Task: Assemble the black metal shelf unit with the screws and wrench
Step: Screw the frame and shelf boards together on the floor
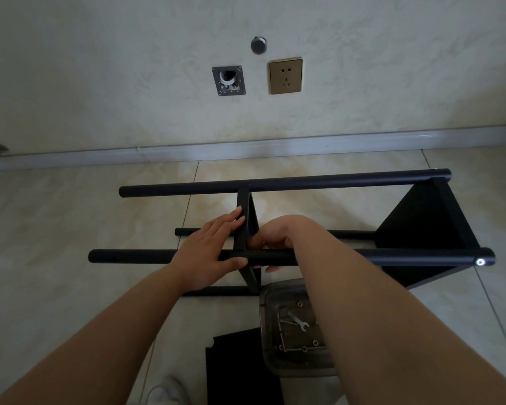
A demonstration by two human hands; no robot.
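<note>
The black shelf unit lies on its side on the tiled floor. Its far pole (304, 181) and near pole (129, 256) run left to right. An end shelf (421, 229) is fixed at the right, with a silver screw (480, 261) in the pole end. A middle shelf panel (243, 206) stands between the poles. My left hand (208, 249) lies with straight fingers against that panel, thumb on the near pole. My right hand (278, 235) curls round the near pole at the panel's joint. The wrench (299, 319) lies in a clear tray (270, 331) with several screws (304, 349).
A loose black panel (234, 366) lies on the floor left of the tray, near a white shoe (164, 390). Two lower poles (351, 233) rest on the floor under the frame. The wall with a gold socket (285, 76) stands just behind the unit.
</note>
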